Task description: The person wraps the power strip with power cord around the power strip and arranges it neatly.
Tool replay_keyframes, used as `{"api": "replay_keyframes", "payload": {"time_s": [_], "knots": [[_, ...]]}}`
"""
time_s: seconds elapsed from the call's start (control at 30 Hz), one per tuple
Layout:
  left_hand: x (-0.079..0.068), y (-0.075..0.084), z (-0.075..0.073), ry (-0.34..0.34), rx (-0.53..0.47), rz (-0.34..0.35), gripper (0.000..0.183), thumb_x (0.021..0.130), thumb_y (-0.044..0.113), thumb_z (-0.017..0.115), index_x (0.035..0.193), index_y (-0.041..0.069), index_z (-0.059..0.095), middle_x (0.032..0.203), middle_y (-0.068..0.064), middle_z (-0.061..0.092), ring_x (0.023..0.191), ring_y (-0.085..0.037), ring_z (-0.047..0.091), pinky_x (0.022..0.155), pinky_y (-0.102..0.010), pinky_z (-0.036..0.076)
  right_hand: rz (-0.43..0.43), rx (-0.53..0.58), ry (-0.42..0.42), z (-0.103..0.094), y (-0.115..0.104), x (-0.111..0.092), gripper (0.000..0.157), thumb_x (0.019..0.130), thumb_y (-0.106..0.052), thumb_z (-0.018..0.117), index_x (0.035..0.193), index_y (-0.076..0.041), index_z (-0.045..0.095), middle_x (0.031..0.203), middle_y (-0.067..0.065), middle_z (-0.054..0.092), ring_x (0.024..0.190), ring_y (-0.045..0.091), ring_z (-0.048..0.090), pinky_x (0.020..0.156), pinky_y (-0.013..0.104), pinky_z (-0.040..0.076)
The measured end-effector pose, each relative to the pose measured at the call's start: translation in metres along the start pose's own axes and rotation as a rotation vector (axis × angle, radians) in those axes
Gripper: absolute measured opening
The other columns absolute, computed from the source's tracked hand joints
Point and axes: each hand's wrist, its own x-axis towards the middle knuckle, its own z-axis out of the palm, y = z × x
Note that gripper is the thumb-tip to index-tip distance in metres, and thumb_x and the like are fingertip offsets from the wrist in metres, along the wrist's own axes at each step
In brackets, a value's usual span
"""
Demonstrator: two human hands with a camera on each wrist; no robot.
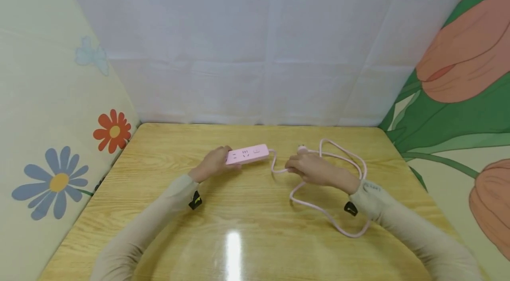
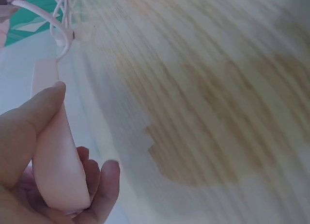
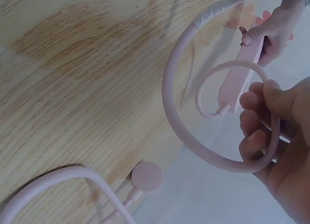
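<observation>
A pink power strip (image 1: 248,154) with sockets and a switch on its top face is gripped at its left end by my left hand (image 1: 215,162). The left wrist view shows the thumb along one side of the strip (image 2: 58,161) and fingers curled round the other. From the strip's right end runs a pink cord (image 1: 275,166), which my right hand (image 1: 314,169) holds a short way along. In the right wrist view the fingers curl round the cord (image 3: 169,93). The round plug (image 3: 148,176) lies on the table, just beyond the right hand in the head view.
The cord's remaining length loops across the wooden table (image 1: 239,205), round and under the right forearm. A white sheet (image 1: 247,51) hangs behind the table's far edge. Flower-patterned panels stand at the left (image 1: 59,95) and right (image 1: 470,73).
</observation>
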Motion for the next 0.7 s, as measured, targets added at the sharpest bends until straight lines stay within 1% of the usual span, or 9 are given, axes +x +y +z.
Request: {"api": "replay_keyframes", "payload": {"time_s": [0.13, 0.33, 0.47, 0.7], "knots": [[-0.001, 0.000, 0.000, 0.019, 0.033, 0.002, 0.065, 0.081, 0.044, 0.081, 0.120, -0.004, 0.061, 0.099, -0.010, 0.066, 0.083, -0.021, 0.060, 0.074, -0.037, 0.053, -0.004, -0.017, 0.021, 0.000, -0.001, -0.001, 0.010, 0.098, -0.014, 0.062, 0.094, -0.009, 0.070, 0.086, -0.001, 0.067, 0.072, 0.017, 0.055, 0.059, 0.033, 0.051], [-0.001, 0.002, -0.001, 0.064, 0.065, 0.030, 0.059, 0.080, 0.048, 0.080, 0.112, 0.000, 0.065, 0.091, -0.006, 0.067, 0.075, -0.018, 0.060, 0.065, -0.032, 0.051, -0.020, -0.028, 0.057, 0.000, -0.004, 0.002, 0.008, 0.096, -0.012, 0.063, 0.092, -0.009, 0.068, 0.083, -0.001, 0.065, 0.069, 0.016, 0.055, 0.056, 0.030, 0.050], [-0.002, 0.006, 0.000, 0.087, 0.061, 0.047, 0.057, 0.081, 0.048, 0.079, 0.110, 0.001, 0.066, 0.089, -0.005, 0.068, 0.074, -0.017, 0.060, 0.063, -0.031, 0.051, -0.029, -0.024, 0.062, 0.002, -0.007, 0.004, 0.010, 0.097, -0.013, 0.063, 0.092, -0.007, 0.069, 0.082, -0.001, 0.065, 0.067, 0.015, 0.054, 0.057, 0.028, 0.048], [-0.004, 0.009, 0.001, 0.154, 0.034, 0.066, 0.049, 0.081, 0.042, 0.081, 0.106, 0.002, 0.067, 0.087, -0.004, 0.067, 0.069, -0.016, 0.057, 0.057, -0.028, 0.046, -0.023, -0.029, 0.069, 0.000, -0.014, 0.008, 0.006, 0.092, -0.011, 0.067, 0.096, -0.007, 0.069, 0.083, 0.001, 0.065, 0.064, 0.015, 0.055, 0.057, 0.029, 0.045]]}}
